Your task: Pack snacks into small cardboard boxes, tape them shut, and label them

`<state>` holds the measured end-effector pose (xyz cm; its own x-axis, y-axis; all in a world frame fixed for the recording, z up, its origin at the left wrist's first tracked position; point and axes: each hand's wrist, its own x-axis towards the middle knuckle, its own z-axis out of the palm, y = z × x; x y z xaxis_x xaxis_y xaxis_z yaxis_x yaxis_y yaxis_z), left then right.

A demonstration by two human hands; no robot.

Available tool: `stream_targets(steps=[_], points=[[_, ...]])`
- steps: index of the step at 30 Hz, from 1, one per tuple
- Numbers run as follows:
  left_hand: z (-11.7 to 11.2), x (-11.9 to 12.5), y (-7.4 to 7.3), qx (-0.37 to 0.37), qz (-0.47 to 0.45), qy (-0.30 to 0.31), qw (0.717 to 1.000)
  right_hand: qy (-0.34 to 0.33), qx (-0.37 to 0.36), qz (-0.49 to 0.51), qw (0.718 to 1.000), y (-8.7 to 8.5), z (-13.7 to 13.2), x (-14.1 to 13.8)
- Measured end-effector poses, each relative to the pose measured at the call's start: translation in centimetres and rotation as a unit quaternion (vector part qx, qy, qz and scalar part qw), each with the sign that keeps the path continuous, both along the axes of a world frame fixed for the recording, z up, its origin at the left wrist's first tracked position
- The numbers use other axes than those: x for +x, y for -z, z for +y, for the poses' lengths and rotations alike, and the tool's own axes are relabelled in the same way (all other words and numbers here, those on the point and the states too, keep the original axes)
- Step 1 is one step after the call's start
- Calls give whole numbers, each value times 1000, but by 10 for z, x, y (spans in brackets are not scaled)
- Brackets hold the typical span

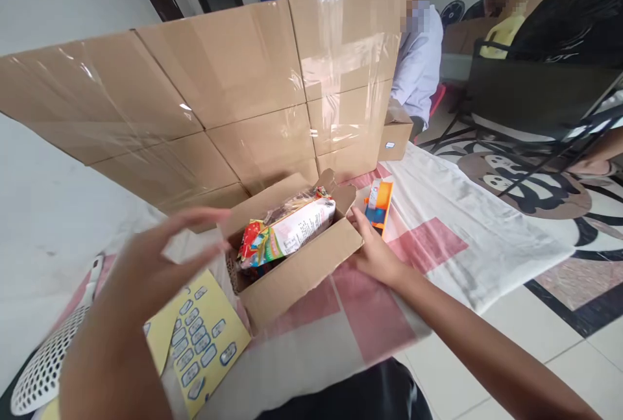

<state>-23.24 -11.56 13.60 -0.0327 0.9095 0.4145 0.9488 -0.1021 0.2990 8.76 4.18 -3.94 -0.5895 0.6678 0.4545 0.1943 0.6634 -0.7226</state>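
An open cardboard box (287,293) rests on the cloth-covered table in front of me. Inside it lies a snack packet (299,232), white with red, green and blue ends; darker items beneath are mostly hidden. My right hand (374,254) grips the box's right end, its thumb at the rim and the other fingers partly out of sight. At the left end, my left hand (160,271) is smeared by motion. Its thumb and fingers are spread apart, with the tips close to the rim and nothing between them.
Yellow sheets with labels (209,342) and a white slotted skimmer (53,355) lie to the left. Beyond the right hand is an orange and blue packet (379,202). Taped cardboard (253,63) stands behind as a wall. Farther back, a person (418,63) sits near another box (394,134).
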Motion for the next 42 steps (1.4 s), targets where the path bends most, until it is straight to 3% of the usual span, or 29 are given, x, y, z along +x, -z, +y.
stream_targets(steps=[1,3,5,7,9,12,15,18,23,25,27,30,32,35,37,42], points=[[-2,6,-1,57,-13,-34,998,3,16,1,1000,-3,-1,1],[0,28,6,43,-13,-23,999,15,49,-4,999,-8,-2,4],[8,52,23,-85,11,28,996,31,70,-8,997,-10,-1,7],[17,68,39,-210,32,47,976,28,88,4,996,-10,1,8],[21,72,47,-256,33,38,965,6,99,31,995,-11,4,8],[21,66,44,-257,26,52,965,-23,72,81,994,-20,9,7],[23,66,35,-185,17,66,980,-40,33,99,994,-37,13,5],[37,80,32,-139,1,85,987,-80,58,80,992,-53,20,4],[62,103,36,-250,22,149,957,-106,82,95,986,-66,32,4],[60,101,36,-243,24,157,957,-113,80,92,986,-69,35,2],[47,90,36,-180,9,152,972,-117,95,84,985,-72,36,0],[14,62,45,-1,-55,50,997,-119,139,58,981,-73,36,-1],[-8,44,58,59,-62,-3,996,-118,160,39,979,-71,36,-1],[-23,29,73,17,0,20,1000,-108,164,40,980,-64,32,-2],[-19,27,72,-25,46,42,998,-99,158,59,981,-58,28,-3],[10,25,42,-159,64,164,972,-88,166,79,979,-46,21,-5]])
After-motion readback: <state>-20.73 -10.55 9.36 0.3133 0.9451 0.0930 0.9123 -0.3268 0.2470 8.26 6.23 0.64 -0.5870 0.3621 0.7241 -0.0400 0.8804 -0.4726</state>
